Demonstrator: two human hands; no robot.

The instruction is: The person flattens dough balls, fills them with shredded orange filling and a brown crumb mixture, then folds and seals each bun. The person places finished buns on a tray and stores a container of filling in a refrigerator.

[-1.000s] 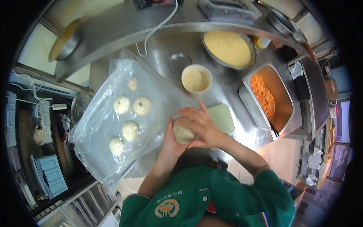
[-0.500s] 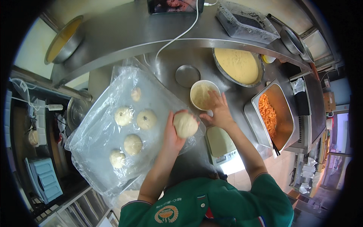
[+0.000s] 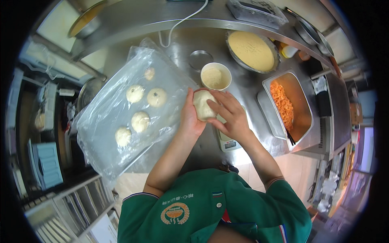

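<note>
My left hand (image 3: pixel 190 115) cups a smooth, pale dough ball (image 3: pixel 204 106) from the left and beneath. Across its right side curve the fingers of my right hand (image 3: pixel 235 117), pressing on the dough. Just beyond my hands stands a white bowl (image 3: pixel 227 77) with pale yellowish powder in it. To the left, a tray covered in clear plastic (image 3: pixel 109 121) bears several dough balls (image 3: pixel 157 97), two of them with dark specks on top. Partly hidden under my right hand is a kitchen scale (image 3: pixel 229 145).
A large bowl of yellow batter-like mixture (image 3: pixel 251 50) sits at the back right. On the right, a steel pan (image 3: pixel 302 109) holds shredded orange filling (image 3: pixel 281 103) and dark utensil handles. A round metal lid or ring (image 3: pixel 201 60) lies behind the white bowl. A raised steel shelf (image 3: pixel 142 24) crosses the back.
My right hand has left the powder bowl and come onto the dough ball. My left hand still holds the ball. The whole view has shifted, with the counter appearing higher.
</note>
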